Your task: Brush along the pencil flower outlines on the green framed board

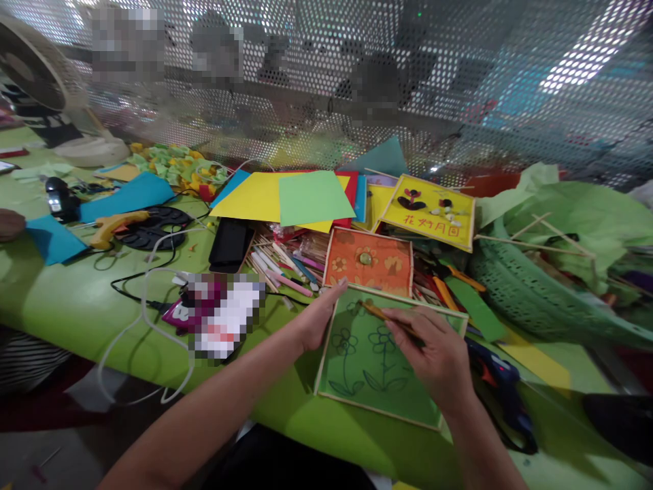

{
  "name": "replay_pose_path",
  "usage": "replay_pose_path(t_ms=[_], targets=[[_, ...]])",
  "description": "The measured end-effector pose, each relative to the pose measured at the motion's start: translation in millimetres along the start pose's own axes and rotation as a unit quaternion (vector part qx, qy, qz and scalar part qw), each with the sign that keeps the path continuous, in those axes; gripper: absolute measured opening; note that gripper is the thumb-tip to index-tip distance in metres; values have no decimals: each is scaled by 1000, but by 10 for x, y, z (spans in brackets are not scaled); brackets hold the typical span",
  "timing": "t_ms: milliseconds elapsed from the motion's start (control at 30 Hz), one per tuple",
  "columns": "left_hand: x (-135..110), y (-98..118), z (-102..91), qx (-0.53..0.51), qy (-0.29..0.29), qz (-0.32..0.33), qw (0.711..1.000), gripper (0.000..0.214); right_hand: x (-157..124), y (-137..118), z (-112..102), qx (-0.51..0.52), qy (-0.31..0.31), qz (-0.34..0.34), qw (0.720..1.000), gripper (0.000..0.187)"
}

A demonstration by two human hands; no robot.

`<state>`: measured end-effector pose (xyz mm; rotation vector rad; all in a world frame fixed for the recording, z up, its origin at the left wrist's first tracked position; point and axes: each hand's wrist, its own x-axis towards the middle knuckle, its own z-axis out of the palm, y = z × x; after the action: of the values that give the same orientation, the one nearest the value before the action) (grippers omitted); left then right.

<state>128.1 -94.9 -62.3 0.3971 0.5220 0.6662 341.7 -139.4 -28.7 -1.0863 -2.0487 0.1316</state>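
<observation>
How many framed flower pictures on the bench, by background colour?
Green picture: 1
Orange picture: 1
Yellow picture: 1
Total: 3
Left out: the yellow piece behind, too covered to tell.

The green card (364, 381), pale-framed and flower-drawn, lies beneath the right fingers (408, 330). A brownish-yellow pen (374, 311) slants between them.

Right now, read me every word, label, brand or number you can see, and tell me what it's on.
"花好月圆", in red on the yellow framed picture.
Phone screen: pixelated, unreadable.
Purple device: white marking, too unclear to read.
Green framed picture: drawn flowers, no words visible.
I can't make out any other text.
</observation>
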Motion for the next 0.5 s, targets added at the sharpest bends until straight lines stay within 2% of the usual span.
replay_pose_path(t_ms=[133,500], targets=[[0,0,-13,3,8,-5,1000,66,-4,8,6,6,-19,-7,1000,17],[-12,0,11,-8,0,-3,1000,63,6,2,8,0,-8,-3,1000,16]])
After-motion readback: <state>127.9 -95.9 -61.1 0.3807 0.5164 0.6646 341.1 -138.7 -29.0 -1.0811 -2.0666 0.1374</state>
